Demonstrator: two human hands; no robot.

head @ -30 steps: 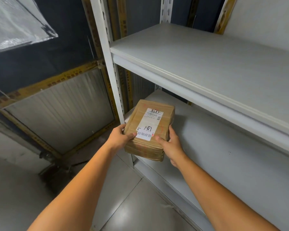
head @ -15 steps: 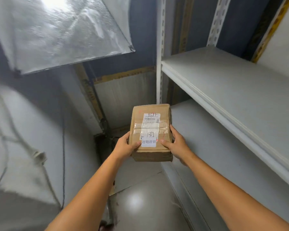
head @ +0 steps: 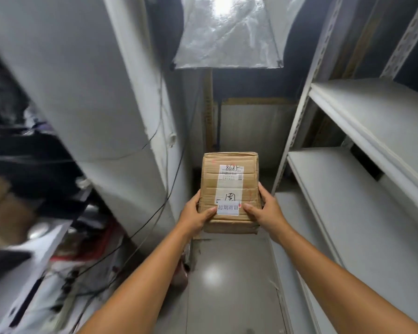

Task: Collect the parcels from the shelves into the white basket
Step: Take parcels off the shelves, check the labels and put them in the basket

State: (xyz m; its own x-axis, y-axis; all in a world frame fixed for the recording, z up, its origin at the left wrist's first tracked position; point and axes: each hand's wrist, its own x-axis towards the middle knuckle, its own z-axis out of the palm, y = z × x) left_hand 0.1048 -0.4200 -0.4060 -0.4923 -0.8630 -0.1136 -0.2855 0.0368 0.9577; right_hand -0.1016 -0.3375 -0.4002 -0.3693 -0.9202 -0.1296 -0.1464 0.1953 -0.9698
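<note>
White shelves (head: 372, 121) stand on the glossy floor (head: 227, 285) (black cables (head: 171, 186) trail at left).

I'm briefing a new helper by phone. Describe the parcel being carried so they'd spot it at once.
Find the white shelving on the right; in the aisle beside it, above the grey floor, is a flat brown cardboard parcel. The left hand and right hand grip its near corners. Its white labels, the top handwritten 8685, mark it out.
</note>
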